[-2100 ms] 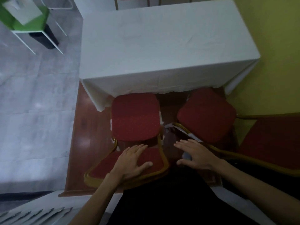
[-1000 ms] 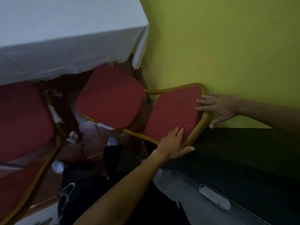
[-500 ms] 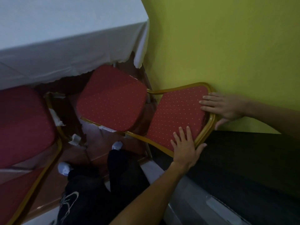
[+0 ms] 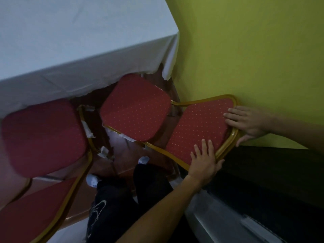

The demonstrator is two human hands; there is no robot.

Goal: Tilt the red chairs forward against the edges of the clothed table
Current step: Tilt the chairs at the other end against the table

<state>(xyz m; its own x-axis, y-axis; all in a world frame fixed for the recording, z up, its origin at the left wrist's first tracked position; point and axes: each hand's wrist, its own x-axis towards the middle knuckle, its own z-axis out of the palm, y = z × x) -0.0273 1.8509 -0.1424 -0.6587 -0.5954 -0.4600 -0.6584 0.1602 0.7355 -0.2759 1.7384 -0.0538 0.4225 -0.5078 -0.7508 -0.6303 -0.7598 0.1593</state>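
Note:
Two red chairs with gold frames stand at the near edge of the white-clothed table. The right chair sits by the yellow wall, its dotted backrest tipped back toward me. My left hand holds the lower corner of the backrest, fingers on the padding and thumb round the gold rim. My right hand holds the backrest's top edge, fingers flat on the padding and thumb behind the frame. The left chair stands upright with its seat partly under the cloth.
The yellow wall runs close along the right chair. A dark ledge lies behind the backrest at lower right. My legs in dark trousers and white socks stand on the brown floor between the chairs.
Since the first frame I have turned from the left chair to the right one. Both hands have settled on its backrest, and the view has drawn closer.

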